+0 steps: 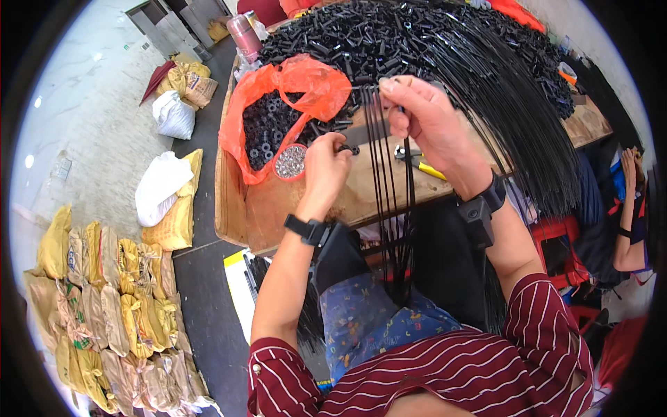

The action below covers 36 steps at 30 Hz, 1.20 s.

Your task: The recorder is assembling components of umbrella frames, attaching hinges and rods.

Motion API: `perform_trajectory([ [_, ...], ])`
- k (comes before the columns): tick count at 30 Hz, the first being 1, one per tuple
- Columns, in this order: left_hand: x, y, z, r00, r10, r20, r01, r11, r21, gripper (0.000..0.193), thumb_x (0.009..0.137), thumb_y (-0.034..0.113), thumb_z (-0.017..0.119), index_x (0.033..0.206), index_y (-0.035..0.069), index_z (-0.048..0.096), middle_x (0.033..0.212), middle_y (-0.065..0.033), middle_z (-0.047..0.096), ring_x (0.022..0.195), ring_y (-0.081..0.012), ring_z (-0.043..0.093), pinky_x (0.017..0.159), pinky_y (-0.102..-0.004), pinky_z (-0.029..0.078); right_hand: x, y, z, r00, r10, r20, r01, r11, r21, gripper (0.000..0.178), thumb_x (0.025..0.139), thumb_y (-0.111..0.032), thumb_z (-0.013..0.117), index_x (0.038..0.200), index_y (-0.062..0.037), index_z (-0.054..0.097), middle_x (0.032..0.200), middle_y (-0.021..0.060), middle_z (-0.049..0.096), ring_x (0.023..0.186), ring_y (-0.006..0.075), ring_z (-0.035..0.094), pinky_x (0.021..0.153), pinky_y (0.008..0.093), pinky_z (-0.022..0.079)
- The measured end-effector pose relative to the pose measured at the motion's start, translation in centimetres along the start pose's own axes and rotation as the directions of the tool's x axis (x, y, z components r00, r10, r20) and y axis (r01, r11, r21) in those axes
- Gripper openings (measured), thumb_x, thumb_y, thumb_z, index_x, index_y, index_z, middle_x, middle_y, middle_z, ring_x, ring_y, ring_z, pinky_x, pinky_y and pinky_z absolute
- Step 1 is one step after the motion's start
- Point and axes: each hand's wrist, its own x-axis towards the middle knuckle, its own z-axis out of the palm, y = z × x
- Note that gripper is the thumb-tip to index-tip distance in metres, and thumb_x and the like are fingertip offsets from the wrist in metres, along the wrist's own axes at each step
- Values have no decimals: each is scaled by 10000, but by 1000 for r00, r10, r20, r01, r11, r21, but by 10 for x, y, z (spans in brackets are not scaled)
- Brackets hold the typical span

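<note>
My right hand (434,121) is closed at the top of several long, thin black rods (379,181), which hang down over the table edge to my lap. My left hand (326,167) is lower and to the left, pinching a small black part (349,149) between thumb and fingers. Just left of that hand, a small red dish (278,171) holds tiny silvery metal pieces. Behind it, an orange-red plastic bag (316,80) lies open around black ring-shaped parts (262,135). Pliers with yellow handles (432,170) rest on the table, partly behind the rods.
Black tubular parts (347,42) are heaped across the back of the wooden table (267,222). A thick sheaf of long black rods (531,132) overhangs its right side. A pink bottle (243,36) stands back left. Stacked sacks (111,292) line the left floor. Another person's arm (629,208) shows at right.
</note>
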Motion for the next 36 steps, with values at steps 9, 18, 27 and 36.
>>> perform_trajectory([
  [9, 3, 88, -83, 983, -57, -173, -106, 594, -798, 231, 804, -91, 651, 1020, -9, 643, 935, -39, 646, 829, -84, 603, 761, -222, 502, 5, 6, 17, 972, 87, 219, -92, 996, 13, 230, 905, -298, 634, 919, -69, 618, 814, -6, 637, 552, 33, 505, 498, 186, 404],
  [18, -6, 86, -92, 958, 27, -285, -218, 715, -664, 236, 816, -92, 627, 1022, 18, 658, 987, -18, 580, 831, -72, 588, 779, -205, 503, -1, -4, 36, 942, 146, 303, -120, 987, -103, 192, 868, -204, 685, 978, -49, 656, 787, -34, 607, 589, 30, 495, 537, 190, 407],
  [27, -7, 92, -95, 973, -6, -232, -151, 743, -652, 266, 807, -143, 536, 1002, 5, 641, 1023, -46, 576, 908, -111, 595, 808, -240, 512, -1, -5, 42, 933, 162, 322, -100, 975, -201, 161, 845, -184, 697, 928, -47, 672, 717, -29, 588, 593, 31, 498, 534, 180, 395],
  [36, -1, 81, -99, 932, 226, -284, -350, 771, -533, 277, 789, -149, 549, 1003, 0, 643, 1016, -55, 578, 905, -130, 602, 818, -252, 504, -1, 1, 44, 935, 145, 324, -72, 971, -226, 150, 849, -200, 692, 883, -55, 683, 724, -30, 600, 638, 31, 521, 576, 185, 404],
])
